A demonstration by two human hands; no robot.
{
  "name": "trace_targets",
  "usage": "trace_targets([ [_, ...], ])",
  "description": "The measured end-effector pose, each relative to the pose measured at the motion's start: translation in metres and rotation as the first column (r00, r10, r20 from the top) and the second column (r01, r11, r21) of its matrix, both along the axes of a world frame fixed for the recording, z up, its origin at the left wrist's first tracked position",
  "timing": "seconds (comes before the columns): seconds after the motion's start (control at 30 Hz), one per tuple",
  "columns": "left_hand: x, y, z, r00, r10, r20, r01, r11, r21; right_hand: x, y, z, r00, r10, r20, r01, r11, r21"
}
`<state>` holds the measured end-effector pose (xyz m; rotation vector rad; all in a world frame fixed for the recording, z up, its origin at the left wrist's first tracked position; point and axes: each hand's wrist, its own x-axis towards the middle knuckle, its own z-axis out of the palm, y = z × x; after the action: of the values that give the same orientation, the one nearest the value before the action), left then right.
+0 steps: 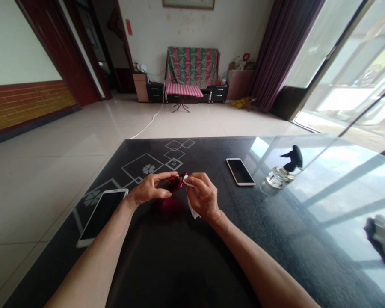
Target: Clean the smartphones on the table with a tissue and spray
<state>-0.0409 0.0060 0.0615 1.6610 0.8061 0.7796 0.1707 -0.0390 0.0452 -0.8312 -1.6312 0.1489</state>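
Above the dark glossy table [167,256], my left hand [149,188] grips a red-edged smartphone [176,184] between thumb and fingers, its dark face tilted. My right hand [203,194] pinches a white tissue [192,205] against the phone's right edge, and part of the tissue hangs below the fingers. Beside my left forearm lies a large white device with a dark screen [104,214], like a tablet. A white smartphone [240,172] rests screen up to the right of my hands. Farther right stands a clear spray bottle [279,176] with a black trigger head.
A blurred grey and black bundle [383,237] sits at the table's right side. Beyond the far table edge, a small folding table with a striped top [183,90] stands before a cloth-covered object [192,64]. A white cable [152,119] runs across the tiled floor.
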Motion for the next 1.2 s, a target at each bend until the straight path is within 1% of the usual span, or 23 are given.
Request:
trace_targets([
  [0.1,-0.001,0.002,-0.004,1.0,0.009,-0.015,-0.009,1.0,0.009,0.0,0.001,-0.004,1.0,0.012,0.024,-0.013,1.0,0.022],
  [0.2,-0.001,0.004,-0.008,0.999,0.013,-0.038,-0.012,0.999,0.033,0.004,0.008,-0.012,0.999,-0.007,0.041,0.007,1.0,0.012],
  [0.33,0.002,0.003,-0.009,0.996,-0.01,-0.089,0.016,0.998,0.065,0.016,0.023,-0.026,0.99,-0.132,0.056,0.133,0.991,-0.021],
  [0.4,0.005,0.001,-0.007,0.988,-0.006,-0.152,0.024,0.993,0.117,0.022,0.029,-0.031,0.979,-0.197,0.054,0.198,0.98,-0.026],
  [0.5,0.012,-0.002,-0.005,0.949,0.063,-0.31,0.016,0.969,0.246,0.029,0.033,-0.034,0.968,-0.24,0.069,0.242,0.97,-0.017],
  [0.6,0.019,-0.004,-0.01,0.886,0.156,-0.436,0.022,0.926,0.377,0.03,0.034,-0.034,0.963,-0.254,0.086,0.256,0.967,-0.016],
  [0.67,0.022,-0.004,-0.015,0.853,0.186,-0.488,0.047,0.904,0.426,0.03,0.034,-0.034,0.962,-0.256,0.093,0.259,0.966,-0.019],
  [0.73,0.024,-0.003,-0.02,0.833,0.193,-0.519,0.072,0.892,0.447,0.028,0.033,-0.034,0.963,-0.245,0.113,0.249,0.968,-0.021],
  [0.87,0.024,-0.002,-0.027,0.82,0.2,-0.536,0.098,0.874,0.476,0.026,0.033,-0.038,0.965,-0.205,0.165,0.214,0.976,-0.035],
  [0.93,0.024,-0.001,-0.029,0.818,0.22,-0.531,0.081,0.871,0.485,0.026,0.033,-0.04,0.965,-0.2,0.172,0.21,0.977,-0.039],
  [1.03,0.027,-0.001,-0.028,0.81,0.272,-0.52,0.023,0.87,0.492,0.026,0.034,-0.041,0.963,-0.205,0.172,0.214,0.976,-0.031],
  [1.1,0.031,-0.003,-0.025,0.76,0.329,-0.56,-0.007,0.866,0.499,0.026,0.034,-0.041,0.963,-0.205,0.174,0.213,0.977,-0.027],
  [1.13,0.034,-0.004,-0.023,0.713,0.367,-0.597,-0.018,0.861,0.508,0.025,0.034,-0.04,0.963,-0.204,0.177,0.212,0.977,-0.027],
  [1.2,0.039,-0.007,-0.018,0.587,0.444,-0.676,-0.036,0.849,0.527,0.025,0.034,-0.04,0.962,-0.203,0.185,0.212,0.977,-0.033],
])
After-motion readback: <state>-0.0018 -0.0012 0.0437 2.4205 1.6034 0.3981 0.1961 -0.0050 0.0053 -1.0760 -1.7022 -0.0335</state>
